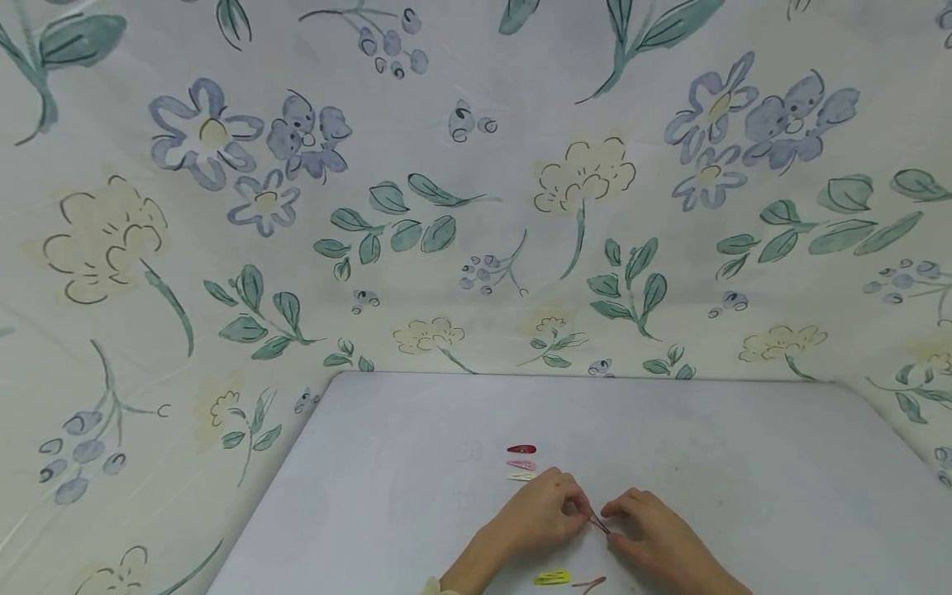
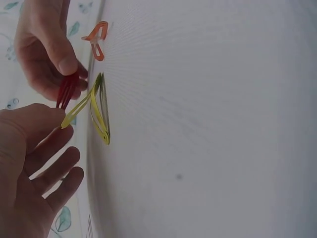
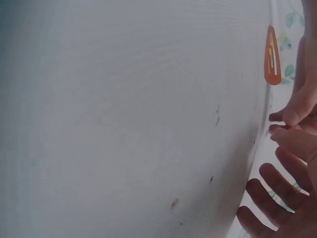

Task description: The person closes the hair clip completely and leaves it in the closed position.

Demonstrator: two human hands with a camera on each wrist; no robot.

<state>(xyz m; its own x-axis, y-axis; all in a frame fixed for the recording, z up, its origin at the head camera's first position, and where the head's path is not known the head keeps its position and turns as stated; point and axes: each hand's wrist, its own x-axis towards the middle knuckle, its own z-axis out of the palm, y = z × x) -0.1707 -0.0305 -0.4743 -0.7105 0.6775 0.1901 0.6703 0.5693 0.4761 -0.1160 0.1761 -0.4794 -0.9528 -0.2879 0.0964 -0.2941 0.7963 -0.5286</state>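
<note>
Low in the head view, the left hand (image 1: pixel 546 510) hides one end of the white clip (image 1: pixel 519 477) and the bottom edge crops the orange clip (image 1: pixel 591 583). Upper left in the left wrist view, the right hand (image 2: pixel 47 49) covers the top of the held clip (image 2: pixel 65 93); specks (image 3: pixel 175 203) low in the right wrist view are blurred.

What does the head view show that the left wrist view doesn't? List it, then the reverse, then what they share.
Only head: a red clip, a pink clip and a white clip lined up.
Only left wrist: no extra object, but it alone plainly shows the yellow clip with its arms spread apart.
Shared: yellow clip, orange clip, held dark red clip, left hand, right hand, white table, floral cloth.
</note>
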